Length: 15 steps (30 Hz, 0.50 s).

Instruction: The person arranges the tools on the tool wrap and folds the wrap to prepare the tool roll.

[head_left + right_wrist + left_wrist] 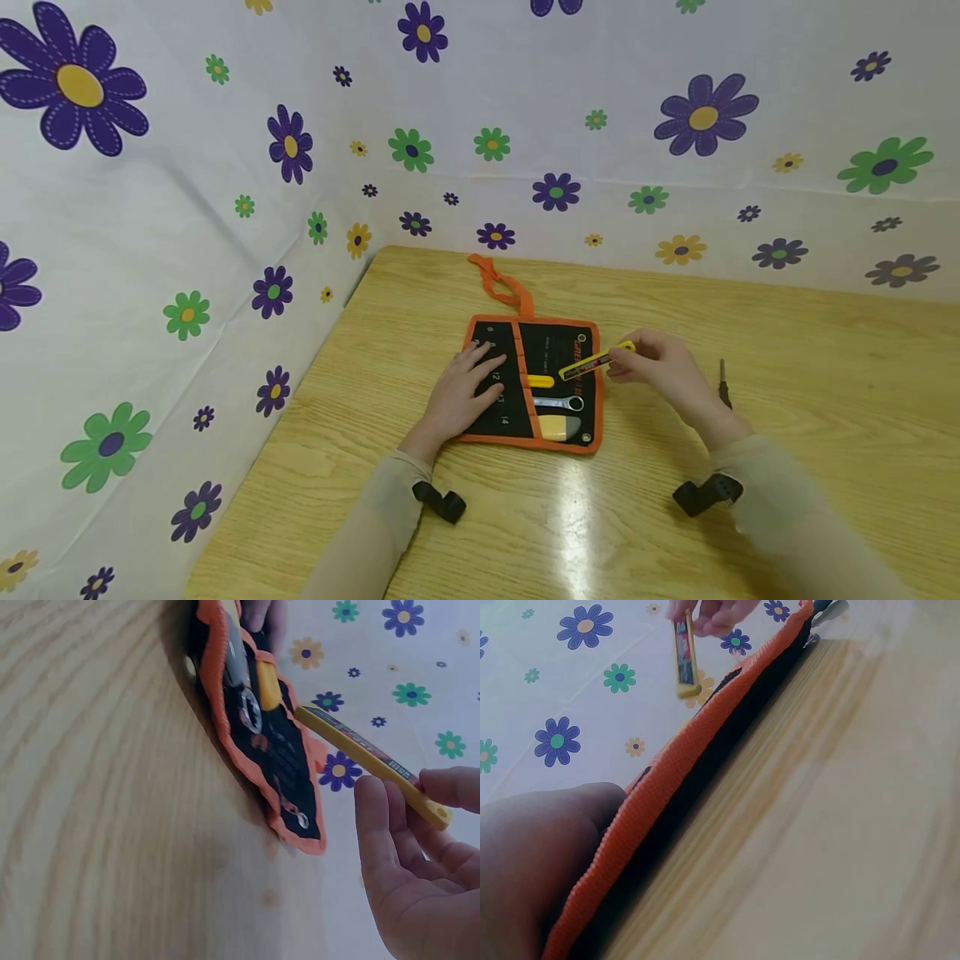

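Note:
A black tool pouch (551, 342) with orange edging lies spread on the table, numbers printed along its slotted flap. My left hand (459, 393) rests on the flap with fingers spread. Between thumb and fingers, my right hand (663, 371) pinches a slim yellow case (360, 750) with a dark printed label and a hole at one end. Its far end is tilted down over the pouch's right half, apart from the slots in the right wrist view. Poking out of the slots are a yellow-handled item (542, 382), a ring wrench (574, 403) and a cream tool with a grey end (555, 428).
Right of the pouch, a dark-handled screwdriver (723, 390) lies partly behind the right hand. An orange tie strap (501, 287) trails from the pouch's far edge. Flower-patterned sheeting (525, 108) borders the wooden table (337, 417) at the back and left.

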Motion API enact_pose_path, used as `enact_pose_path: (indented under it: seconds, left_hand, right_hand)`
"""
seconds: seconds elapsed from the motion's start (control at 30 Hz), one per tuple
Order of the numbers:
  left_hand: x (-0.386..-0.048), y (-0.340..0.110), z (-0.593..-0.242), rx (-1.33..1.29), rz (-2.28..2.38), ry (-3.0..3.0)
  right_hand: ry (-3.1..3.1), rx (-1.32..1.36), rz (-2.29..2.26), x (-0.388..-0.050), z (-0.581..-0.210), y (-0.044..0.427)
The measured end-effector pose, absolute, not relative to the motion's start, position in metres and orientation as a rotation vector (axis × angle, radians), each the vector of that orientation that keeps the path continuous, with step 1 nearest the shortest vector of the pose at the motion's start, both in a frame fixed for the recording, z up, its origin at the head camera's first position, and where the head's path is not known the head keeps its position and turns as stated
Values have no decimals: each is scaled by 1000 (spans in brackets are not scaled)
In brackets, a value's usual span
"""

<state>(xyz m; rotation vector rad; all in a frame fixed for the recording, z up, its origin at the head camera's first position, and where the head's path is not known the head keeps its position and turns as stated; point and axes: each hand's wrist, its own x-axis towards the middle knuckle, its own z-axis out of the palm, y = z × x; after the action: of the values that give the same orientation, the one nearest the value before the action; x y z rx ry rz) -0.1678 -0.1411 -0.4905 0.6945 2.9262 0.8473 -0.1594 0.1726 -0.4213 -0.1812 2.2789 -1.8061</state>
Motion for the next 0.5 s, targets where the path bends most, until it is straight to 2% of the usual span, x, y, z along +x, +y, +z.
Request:
enact_pose_path:
  seconds: [0.5]
  left_hand:
    - [-168,-141,-491,667,837,2919]
  right_hand:
    - [2239,-134,-1895,-170,-435,137]
